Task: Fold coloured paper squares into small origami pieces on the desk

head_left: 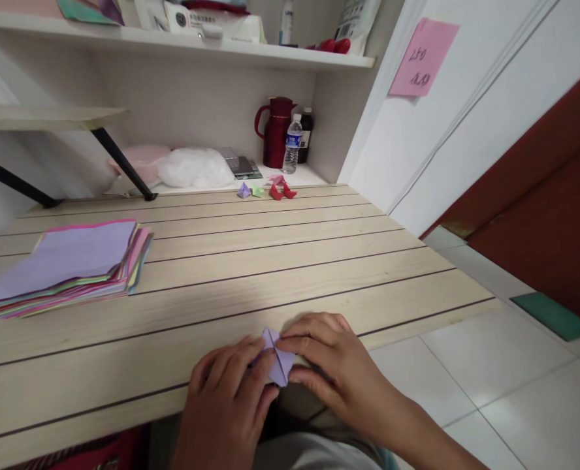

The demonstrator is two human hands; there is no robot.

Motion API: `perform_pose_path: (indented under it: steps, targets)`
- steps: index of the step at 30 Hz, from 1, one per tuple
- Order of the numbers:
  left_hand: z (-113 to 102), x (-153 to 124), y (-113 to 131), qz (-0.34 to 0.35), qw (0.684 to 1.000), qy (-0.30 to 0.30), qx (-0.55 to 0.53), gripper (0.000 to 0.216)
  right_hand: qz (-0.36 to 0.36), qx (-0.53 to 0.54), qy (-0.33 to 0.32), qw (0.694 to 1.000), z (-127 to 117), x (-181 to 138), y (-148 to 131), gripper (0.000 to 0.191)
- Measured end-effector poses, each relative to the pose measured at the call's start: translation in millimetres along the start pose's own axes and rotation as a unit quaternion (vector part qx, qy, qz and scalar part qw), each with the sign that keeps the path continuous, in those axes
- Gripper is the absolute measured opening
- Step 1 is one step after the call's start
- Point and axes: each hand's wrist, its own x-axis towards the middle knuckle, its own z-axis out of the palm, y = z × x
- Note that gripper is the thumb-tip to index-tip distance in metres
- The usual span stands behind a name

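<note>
A small folded piece of purple paper [281, 363], creased along its middle, is held at the front edge of the table between both hands. My left hand [234, 385] grips its left side, fingertips pressed on the top face. From the right, my right hand [326, 359] pinches the other side, with its thumb below and the index finger on the upper part. The fingers partly cover the paper. Farther back on the table sit small folded paper pieces: a purple one [243, 190], a green one [257, 190] and red ones [283, 191].
A stack of coloured paper sheets [74, 254] lies on the left of the wooden table [196, 274]. Behind it stand a dark red jug [277, 134], a water bottle [292, 143] and a dark bottle [306, 134]. White shelving [187, 42] rises at the back.
</note>
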Motion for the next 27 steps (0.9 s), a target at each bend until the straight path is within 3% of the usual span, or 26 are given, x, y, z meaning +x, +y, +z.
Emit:
perform_pose_path:
  steps: [8,17,23,27]
  targets:
    - [-5,4,-2,-0.026,0.999,-0.003,-0.041,0.027,0.006,0.002,-0.018,1.0,-6,6,1,0.017]
    - [4,8,0,-0.06,0.995,0.052,-0.064,0.021,-0.006,-0.026,0.041,0.999,4,4,0,0.019]
    - [7,7,-2,-0.042,0.994,0.082,-0.06,0.02,-0.01,-0.025,0.032,0.999,6,4,0,0.007]
    - [9,2,-6,-0.033,0.997,0.056,-0.051,0.017,0.014,-0.025,0.038,0.999,5,5,-2,0.007]
